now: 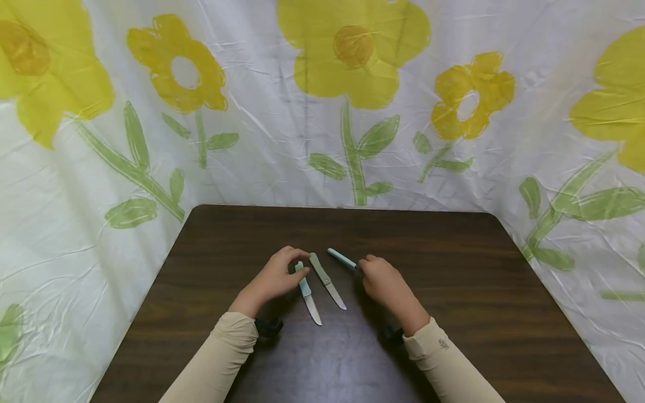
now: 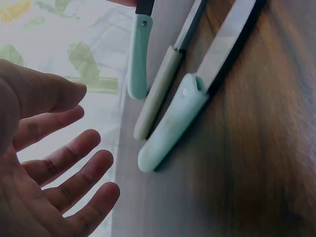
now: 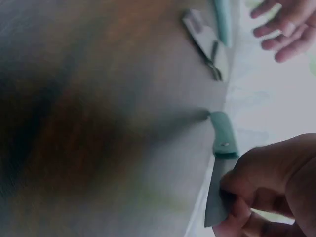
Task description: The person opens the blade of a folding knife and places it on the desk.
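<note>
My right hand (image 1: 385,282) pinches a knife (image 1: 341,257) by its blade between thumb and fingers, the mint handle pointing away; in the right wrist view that handle (image 3: 223,132) stands out past the fingers. Two more knives lie on the table with blades out toward me. One has a pale mint handle (image 2: 174,123), the other a sage green handle (image 2: 159,96). Beside their handle ends is my left hand (image 1: 276,275), fingers spread and loosely bent with nothing held, as the left wrist view (image 2: 54,163) shows.
A dark wood-grain table (image 1: 428,240) carries the knives near its middle. Behind and around it hangs a white curtain (image 1: 267,151) printed with yellow flowers. Both bare blades, the mint knife's (image 1: 313,310) and the green knife's (image 1: 336,296), lie between my forearms.
</note>
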Motion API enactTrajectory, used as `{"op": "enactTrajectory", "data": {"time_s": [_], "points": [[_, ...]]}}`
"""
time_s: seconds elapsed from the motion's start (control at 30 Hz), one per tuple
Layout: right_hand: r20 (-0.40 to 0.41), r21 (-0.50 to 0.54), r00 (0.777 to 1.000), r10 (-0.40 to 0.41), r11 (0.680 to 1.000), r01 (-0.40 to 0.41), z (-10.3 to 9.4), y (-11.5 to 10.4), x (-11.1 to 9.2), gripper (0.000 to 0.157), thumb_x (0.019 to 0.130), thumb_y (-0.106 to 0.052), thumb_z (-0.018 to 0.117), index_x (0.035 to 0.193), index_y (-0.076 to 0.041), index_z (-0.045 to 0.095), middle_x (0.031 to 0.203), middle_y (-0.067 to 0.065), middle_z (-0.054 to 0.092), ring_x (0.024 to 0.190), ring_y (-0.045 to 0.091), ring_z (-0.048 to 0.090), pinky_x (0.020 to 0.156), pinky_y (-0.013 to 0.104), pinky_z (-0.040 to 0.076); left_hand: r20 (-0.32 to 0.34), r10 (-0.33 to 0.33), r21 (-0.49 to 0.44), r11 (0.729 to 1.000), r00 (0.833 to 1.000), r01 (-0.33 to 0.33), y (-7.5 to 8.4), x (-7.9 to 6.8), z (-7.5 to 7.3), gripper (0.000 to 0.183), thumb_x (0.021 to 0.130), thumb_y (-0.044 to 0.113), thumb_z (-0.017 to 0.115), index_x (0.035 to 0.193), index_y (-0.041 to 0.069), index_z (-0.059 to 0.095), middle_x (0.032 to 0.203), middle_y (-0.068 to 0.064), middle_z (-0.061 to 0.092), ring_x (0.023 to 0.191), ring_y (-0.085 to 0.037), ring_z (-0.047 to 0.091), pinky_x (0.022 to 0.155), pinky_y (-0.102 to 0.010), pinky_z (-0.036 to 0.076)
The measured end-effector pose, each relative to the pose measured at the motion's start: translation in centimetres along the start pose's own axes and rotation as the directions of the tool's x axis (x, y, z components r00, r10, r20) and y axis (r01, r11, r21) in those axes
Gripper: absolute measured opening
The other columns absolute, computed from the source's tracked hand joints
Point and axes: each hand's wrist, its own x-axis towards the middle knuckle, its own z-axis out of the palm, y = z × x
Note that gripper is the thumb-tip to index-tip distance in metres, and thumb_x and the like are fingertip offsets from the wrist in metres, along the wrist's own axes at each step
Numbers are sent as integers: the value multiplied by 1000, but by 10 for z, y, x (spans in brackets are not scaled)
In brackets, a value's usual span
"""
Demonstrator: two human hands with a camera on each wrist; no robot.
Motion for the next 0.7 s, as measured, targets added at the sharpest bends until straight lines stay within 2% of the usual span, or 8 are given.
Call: {"op": "enactTrajectory", "data": {"time_s": [0.1,0.2,0.43,0.7], "points": [[-11,-56,1000,-11,998,11,5,-8,0,16,89,13,67,93,-1,74,80,9,60,69,27,62,57,37,51,-9,-28,9,1000,1000,28,-1,-4,-1,35,104,13,68,136,0,67,130,-23,63,122,-43,60,104,-59,51],[13,-62,1000,-13,998,13,9,-14,-2,15,91,12,67,92,-2,74,79,8,60,68,26,61,55,38,50,-13,-41,29,999,999,41,-2,-6,-1,35,104,14,68,136,0,67,129,-23,63,123,-42,60,104,-58,51],[76,-36,997,-9,999,12,15,-21,-5,16,92,12,65,95,-1,74,78,7,58,67,25,60,56,38,49,-6,-52,35,998,999,52,-5,-12,2,36,104,14,68,137,-1,66,130,-22,62,128,-43,61,108,-58,51],[54,20,996,-67,998,66,17,-22,-8,17,88,14,67,92,-2,73,77,6,59,67,19,58,58,32,47,-3,-53,47,997,999,53,-7,-14,3,37,104,16,68,138,1,66,132,-18,62,130,-40,61,109,-57,51]]}}
